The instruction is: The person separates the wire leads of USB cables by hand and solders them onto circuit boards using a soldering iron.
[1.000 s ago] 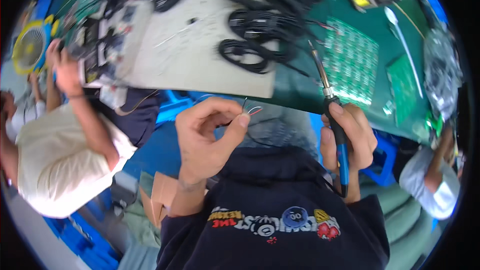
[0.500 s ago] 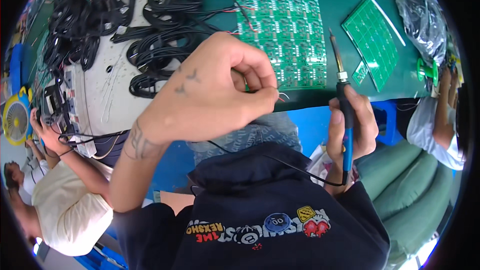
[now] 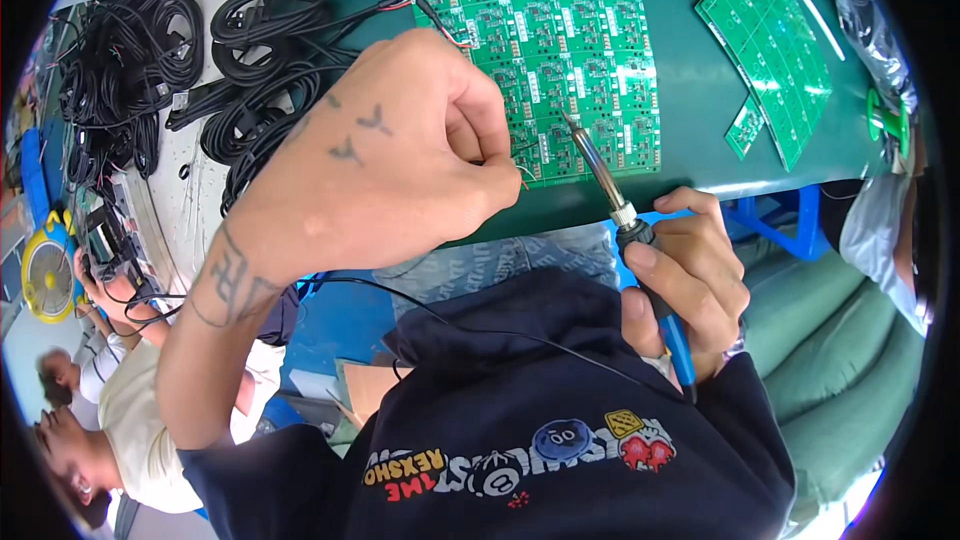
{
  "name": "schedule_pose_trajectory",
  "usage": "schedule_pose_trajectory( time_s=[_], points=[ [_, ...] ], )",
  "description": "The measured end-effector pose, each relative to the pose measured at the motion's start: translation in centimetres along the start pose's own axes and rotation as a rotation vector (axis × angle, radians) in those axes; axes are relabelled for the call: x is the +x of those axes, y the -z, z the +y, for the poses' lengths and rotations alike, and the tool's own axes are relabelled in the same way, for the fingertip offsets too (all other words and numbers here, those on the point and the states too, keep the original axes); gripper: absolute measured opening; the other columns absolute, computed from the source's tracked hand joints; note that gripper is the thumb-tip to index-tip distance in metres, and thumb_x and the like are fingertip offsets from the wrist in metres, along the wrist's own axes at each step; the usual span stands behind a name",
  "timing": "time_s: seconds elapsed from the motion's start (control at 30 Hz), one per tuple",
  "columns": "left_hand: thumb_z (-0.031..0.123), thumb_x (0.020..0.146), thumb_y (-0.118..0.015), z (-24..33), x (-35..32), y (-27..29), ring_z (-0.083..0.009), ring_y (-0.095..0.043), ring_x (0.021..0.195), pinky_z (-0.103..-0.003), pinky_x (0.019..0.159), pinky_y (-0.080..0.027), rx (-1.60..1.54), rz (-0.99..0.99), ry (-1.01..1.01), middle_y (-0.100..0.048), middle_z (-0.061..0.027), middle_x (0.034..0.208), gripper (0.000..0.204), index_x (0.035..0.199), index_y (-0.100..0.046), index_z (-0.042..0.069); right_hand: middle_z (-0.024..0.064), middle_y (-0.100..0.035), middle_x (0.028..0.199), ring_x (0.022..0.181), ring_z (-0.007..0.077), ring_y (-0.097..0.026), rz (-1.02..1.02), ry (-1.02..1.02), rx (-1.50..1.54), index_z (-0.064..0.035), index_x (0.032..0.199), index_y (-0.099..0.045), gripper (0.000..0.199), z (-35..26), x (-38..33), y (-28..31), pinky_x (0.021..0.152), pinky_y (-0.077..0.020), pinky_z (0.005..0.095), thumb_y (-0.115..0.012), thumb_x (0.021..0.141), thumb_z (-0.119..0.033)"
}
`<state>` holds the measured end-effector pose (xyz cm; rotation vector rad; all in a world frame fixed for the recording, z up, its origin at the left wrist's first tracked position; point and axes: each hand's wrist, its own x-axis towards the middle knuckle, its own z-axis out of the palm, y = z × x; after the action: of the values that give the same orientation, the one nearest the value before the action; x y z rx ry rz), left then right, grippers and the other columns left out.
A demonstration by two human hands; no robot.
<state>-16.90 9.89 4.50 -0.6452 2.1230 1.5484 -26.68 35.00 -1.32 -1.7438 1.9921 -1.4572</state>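
My left hand [image 3: 400, 155] is pinched closed at the near left edge of a green circuit board panel [image 3: 600, 50]. Thin red and white wire ends [image 3: 524, 176] poke out past its fingertips. My right hand [image 3: 700, 280] is wrapped round the blue and black handle of a soldering iron [image 3: 603, 172]. The iron's metal tip points away from me, over the lower middle of the panel; whether it touches is unclear. Two black cables [image 3: 425, 8] end in red and white wires at the panel's far left edge.
Coiled black cables [image 3: 265, 35] crowd the left side. On the right lie another green panel [image 3: 770, 60], a small separate board [image 3: 744, 128], a green spool [image 3: 886, 122] and a clear plastic bag [image 3: 870, 25]. A yellow fan [image 3: 48, 275] and other people are at the left.
The soldering iron has swung left, and its tip is now over the panel. My left hand stays pinched on the wires. The view has shifted, so the table items appear moved.
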Motion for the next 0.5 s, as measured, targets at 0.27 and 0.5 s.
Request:
schedule_pose_trajectory(
  time_s=[0.27,0.5],
  points=[
    [0.0,0.076,-0.067,1.2,0.7,0.5,-0.0039,-0.047,0.046,-0.017,0.043,-0.031,-0.03,-0.088,0.16,-0.063,-0.0022,0.059,0.005,0.071,-0.069,0.001,0.0069,-0.059,0.071,0.063,0.019,-0.053,0.11,-0.023,0.087,-0.003,0.105,-0.075,0.022,0.6,-0.3,-0.6,0.079,-0.054,0.0445,-0.071,0.087,-0.015],
    [-0.001,0.075,-0.067,0.8,0.6,0.1,-0.0037,-0.047,0.045,-0.017,0.042,-0.032,0.009,-0.053,0.117,-0.062,-0.0017,0.058,0.006,0.07,-0.069,0.001,0.0059,-0.057,0.067,0.061,0.0183,-0.052,-0.008,-0.03,0.06,-0.0033,0.104,-0.075,0.022,0.1,-0.2,0.1,0.081,-0.0528,0.0451,-0.072,0.086,-0.015]
  ],
)
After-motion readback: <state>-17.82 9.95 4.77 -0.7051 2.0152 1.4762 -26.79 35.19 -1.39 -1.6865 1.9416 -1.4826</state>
